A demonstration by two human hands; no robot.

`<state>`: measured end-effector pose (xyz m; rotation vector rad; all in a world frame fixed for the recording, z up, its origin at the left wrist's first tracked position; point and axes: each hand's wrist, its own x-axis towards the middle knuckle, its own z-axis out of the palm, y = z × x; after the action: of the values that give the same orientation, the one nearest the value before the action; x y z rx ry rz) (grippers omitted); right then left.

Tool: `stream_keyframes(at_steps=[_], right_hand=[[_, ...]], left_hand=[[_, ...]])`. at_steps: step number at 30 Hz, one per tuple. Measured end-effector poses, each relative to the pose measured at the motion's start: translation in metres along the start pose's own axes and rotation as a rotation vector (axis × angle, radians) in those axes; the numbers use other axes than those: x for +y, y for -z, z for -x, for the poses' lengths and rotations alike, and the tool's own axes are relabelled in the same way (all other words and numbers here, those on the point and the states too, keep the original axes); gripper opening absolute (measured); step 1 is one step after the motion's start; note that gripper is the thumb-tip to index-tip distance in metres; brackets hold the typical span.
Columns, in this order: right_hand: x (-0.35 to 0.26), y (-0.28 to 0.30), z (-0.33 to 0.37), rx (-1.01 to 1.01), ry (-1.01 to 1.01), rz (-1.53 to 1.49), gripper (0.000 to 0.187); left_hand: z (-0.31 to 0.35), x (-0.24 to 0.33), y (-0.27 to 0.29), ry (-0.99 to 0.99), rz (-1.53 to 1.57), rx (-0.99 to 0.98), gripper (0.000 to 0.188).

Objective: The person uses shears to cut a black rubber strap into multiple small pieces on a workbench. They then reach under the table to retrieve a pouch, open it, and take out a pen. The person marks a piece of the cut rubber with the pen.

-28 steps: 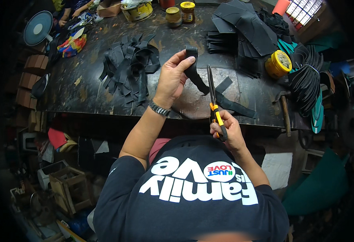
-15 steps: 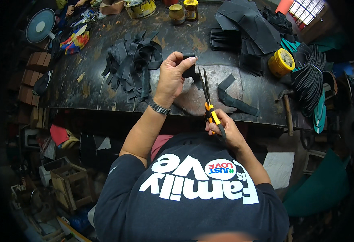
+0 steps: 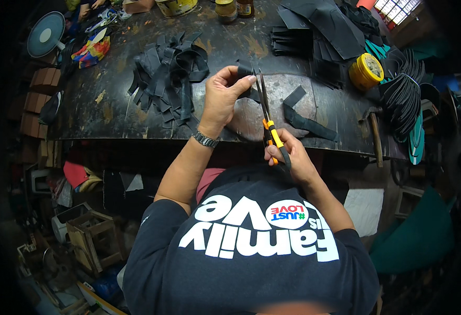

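Observation:
Between the thumb and fingers of my left hand [image 3: 223, 97] is a black strip [image 3: 245, 68], looped over and held above the table's near part. My right hand [image 3: 292, 152] grips a pair of scissors [image 3: 271, 128] with yellow, orange and black handles. Their long blades point away from me, slightly parted, with the tips beside the strip at my left fingertips. Whether the blades touch the strip I cannot tell. Below lies a worn grey slab [image 3: 251, 123]. Another black strip [image 3: 306, 125], bent at an angle, rests at the slab's right side.
A heap of black strips [image 3: 170, 79] lies left on the dark table [image 3: 99, 113]. Stacked black sheets [image 3: 325, 31], a yellow tub [image 3: 366, 72], a hammer [image 3: 376, 137] and a tied bundle of black pieces [image 3: 402, 100] are at right. Jars [image 3: 226, 10] stand at the back.
The scissors have shifted slightly left and away from me, bringing their blades closer to the strip, and the blades are a little more parted. My left hand keeps its hold on the strip.

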<state>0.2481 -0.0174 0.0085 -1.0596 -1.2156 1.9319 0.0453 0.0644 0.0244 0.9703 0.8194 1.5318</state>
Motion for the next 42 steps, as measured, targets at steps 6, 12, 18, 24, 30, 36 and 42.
stream_keyframes(at_steps=[6,12,18,24,30,36,42], right_hand=[[0.002,-0.001,0.002,0.062,-0.048,-0.060,0.027],[0.004,-0.004,0.005,0.028,-0.056,-0.146,0.026],[-0.019,-0.002,-0.001,0.208,0.392,0.056,0.033],[-0.037,-0.001,-0.039,0.252,0.623,0.306,0.041],[-0.031,-0.007,-0.041,0.203,0.432,-0.082,0.034],[-0.029,-0.011,-0.036,0.237,0.467,-0.039,0.033],[-0.027,-0.014,-0.036,0.213,0.430,-0.058,0.031]], left_hand=[[0.001,-0.002,0.006,0.064,0.013,-0.019,0.011],[-0.001,0.002,0.010,0.205,0.260,-0.048,0.009],[-0.001,0.017,0.007,0.403,0.685,-0.051,0.017],[0.003,0.005,-0.015,0.570,0.781,-0.089,0.014],[0.013,-0.001,0.001,0.489,0.476,0.028,0.024],[0.036,-0.010,0.005,0.464,0.239,-0.124,0.018],[0.030,-0.016,0.000,0.272,0.124,-0.142,0.017]])
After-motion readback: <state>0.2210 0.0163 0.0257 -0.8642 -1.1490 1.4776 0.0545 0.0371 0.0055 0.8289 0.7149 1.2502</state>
